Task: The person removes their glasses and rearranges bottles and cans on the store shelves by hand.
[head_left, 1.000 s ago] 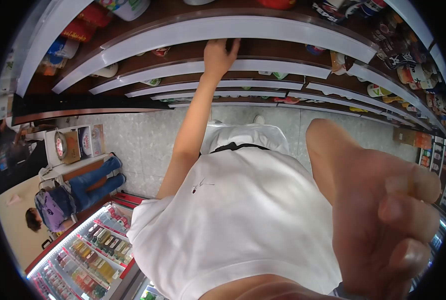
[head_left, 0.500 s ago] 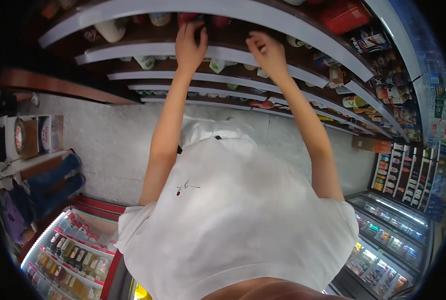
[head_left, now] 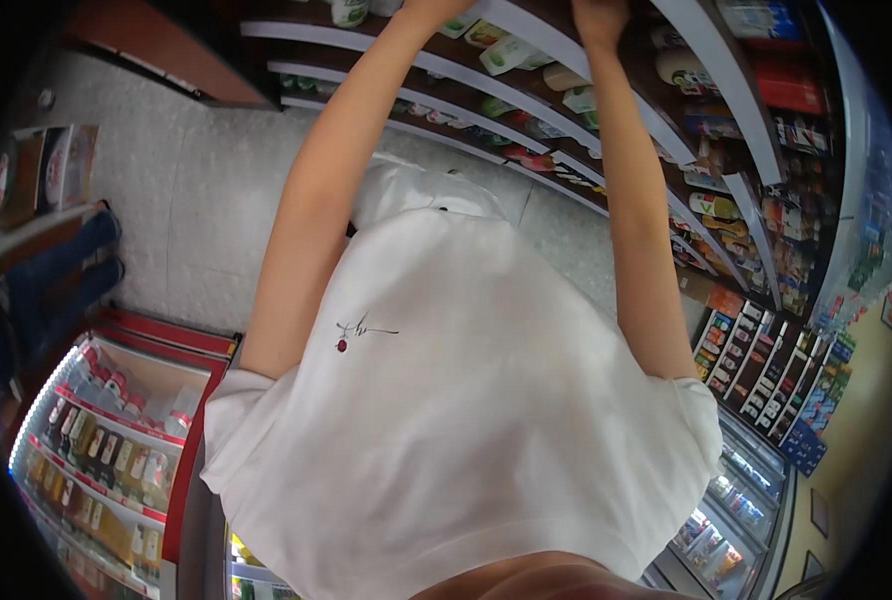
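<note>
My left hand [head_left: 438, 8] reaches to the shelving at the top edge, where the frame cuts off its fingers. Right of it, my right hand [head_left: 603, 18] is at an upper shelf, its fingers also hidden from sight. Whether either hand holds anything cannot be made out. Below and between my arms are white shelf edges [head_left: 526, 92] and rows of packs, among them a white and green pack [head_left: 511, 54]. A white bottle with green marks [head_left: 350, 11] stands left of my left hand.
A lit cooler with bottles [head_left: 106, 450] is at the lower left. Part of a person in blue jeans [head_left: 61, 265] shows at the far left, near boxes [head_left: 64, 175]. Grey floor [head_left: 201, 190] lies below the shelving. More racks [head_left: 761, 370] and lit coolers [head_left: 731, 510] are at the right.
Both hands have moved up to the frame's top edge. My right hand, earlier large and near the camera, went to the shelves. The view has turned, tilting the shelves down to the right.
</note>
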Action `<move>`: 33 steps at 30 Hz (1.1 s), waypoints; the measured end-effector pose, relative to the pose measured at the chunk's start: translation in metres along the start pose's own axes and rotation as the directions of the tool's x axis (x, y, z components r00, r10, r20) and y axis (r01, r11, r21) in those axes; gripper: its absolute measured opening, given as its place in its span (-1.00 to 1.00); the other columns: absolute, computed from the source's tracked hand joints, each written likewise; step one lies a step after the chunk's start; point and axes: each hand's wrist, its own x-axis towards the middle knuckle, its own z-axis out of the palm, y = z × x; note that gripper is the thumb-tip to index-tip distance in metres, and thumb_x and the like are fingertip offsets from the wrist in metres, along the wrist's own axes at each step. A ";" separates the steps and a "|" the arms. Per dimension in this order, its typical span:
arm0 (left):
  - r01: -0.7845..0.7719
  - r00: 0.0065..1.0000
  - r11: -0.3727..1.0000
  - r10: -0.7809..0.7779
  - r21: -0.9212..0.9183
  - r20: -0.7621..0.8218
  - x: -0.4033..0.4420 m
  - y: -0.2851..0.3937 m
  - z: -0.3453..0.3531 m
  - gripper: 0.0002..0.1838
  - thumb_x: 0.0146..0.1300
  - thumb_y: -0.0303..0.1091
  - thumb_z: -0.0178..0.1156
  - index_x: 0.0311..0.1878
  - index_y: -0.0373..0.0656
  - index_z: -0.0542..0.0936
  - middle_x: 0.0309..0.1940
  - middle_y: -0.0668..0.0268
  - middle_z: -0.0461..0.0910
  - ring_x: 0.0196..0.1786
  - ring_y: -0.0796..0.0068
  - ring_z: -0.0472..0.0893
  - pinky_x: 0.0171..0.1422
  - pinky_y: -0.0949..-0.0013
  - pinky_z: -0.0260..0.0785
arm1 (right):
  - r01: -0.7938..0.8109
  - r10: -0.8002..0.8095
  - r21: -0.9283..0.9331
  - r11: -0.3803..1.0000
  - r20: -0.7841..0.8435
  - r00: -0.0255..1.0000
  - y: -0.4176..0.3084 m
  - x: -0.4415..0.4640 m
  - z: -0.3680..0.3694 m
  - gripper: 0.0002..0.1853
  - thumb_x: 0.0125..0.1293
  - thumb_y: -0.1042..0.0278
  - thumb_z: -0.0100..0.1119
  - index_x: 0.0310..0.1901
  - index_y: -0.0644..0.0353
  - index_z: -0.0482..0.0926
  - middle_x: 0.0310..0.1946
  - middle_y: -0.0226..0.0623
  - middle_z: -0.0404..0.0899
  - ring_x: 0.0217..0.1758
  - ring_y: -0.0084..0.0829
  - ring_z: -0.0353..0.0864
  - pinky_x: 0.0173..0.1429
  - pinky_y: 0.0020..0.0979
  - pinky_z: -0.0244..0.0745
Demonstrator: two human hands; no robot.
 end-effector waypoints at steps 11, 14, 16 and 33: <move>-0.119 0.993 0.993 0.119 0.004 -0.006 -0.003 -0.001 0.000 -0.87 0.13 -0.39 0.11 -0.34 -0.24 0.44 -0.45 0.14 0.45 -0.31 0.09 0.45 -0.21 0.12 0.26 | 0.061 -0.113 -0.260 0.964 -0.192 0.975 0.076 0.003 -0.059 -0.28 -0.21 0.09 0.50 0.00 0.27 0.44 -0.10 -0.08 0.55 0.00 -0.09 0.53 0.09 -0.24 0.38; -0.082 0.997 0.995 0.081 0.049 0.018 -0.003 0.000 0.002 -0.86 0.12 -0.37 0.11 -0.34 -0.24 0.43 -0.47 0.14 0.44 -0.32 0.09 0.44 -0.22 0.12 0.25 | 0.390 -0.387 -0.024 0.921 -0.196 0.901 0.107 0.031 -0.057 -0.50 -0.05 0.26 0.41 -0.08 0.33 0.50 -0.11 -0.08 0.56 -0.02 -0.09 0.53 0.14 -0.22 0.31; -0.074 0.997 0.996 0.073 0.042 0.011 -0.002 0.002 0.003 -0.86 0.12 -0.37 0.11 -0.33 -0.24 0.44 -0.46 0.14 0.44 -0.32 0.09 0.44 -0.21 0.13 0.25 | 0.275 -0.273 -0.021 0.961 -0.213 0.938 0.106 0.027 -0.061 -0.52 -0.03 0.29 0.40 -0.09 0.34 0.50 -0.09 -0.07 0.55 -0.01 -0.09 0.52 0.16 -0.23 0.30; -0.128 0.991 0.987 0.131 0.093 -0.030 -0.008 -0.008 0.016 -0.71 0.14 -0.27 0.15 -0.09 -0.15 0.50 -0.35 0.25 0.57 -0.26 0.18 0.52 -0.17 0.19 0.29 | 0.092 -0.109 -0.237 0.967 -0.061 0.992 0.042 0.018 -0.004 -0.32 -0.08 0.12 0.40 0.05 0.34 0.39 -0.08 -0.02 0.51 -0.04 -0.23 0.52 0.03 -0.31 0.39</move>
